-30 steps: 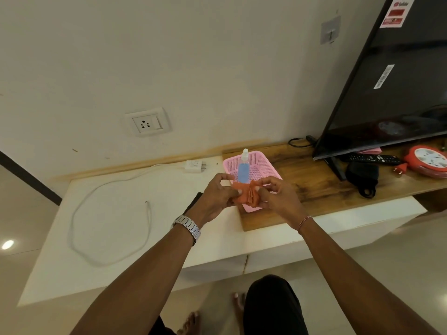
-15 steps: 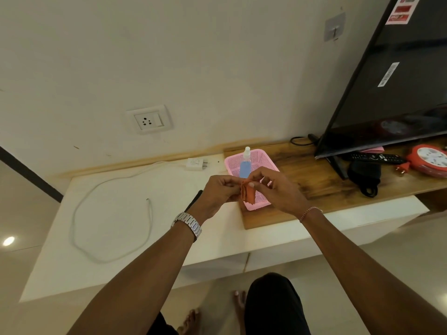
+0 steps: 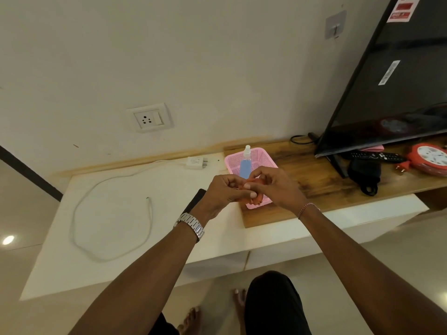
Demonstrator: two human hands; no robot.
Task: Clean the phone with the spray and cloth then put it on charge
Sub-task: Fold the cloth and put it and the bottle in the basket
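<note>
Open white counter is lying left of the hands, crossed only by a looping white cable running back to a charger plug. A pink basket with a spray bottle standing in it is blocking the approach ahead. A television, remote, black pouch and red cord reel are crowding the right side.

Worn items, as I see them from the head camera: left wrist, a silver metal link watch; right wrist, a thin pinkish bead bracelet. Forearms bare, no sleeves. Dark trousers. Feet bare.
</note>
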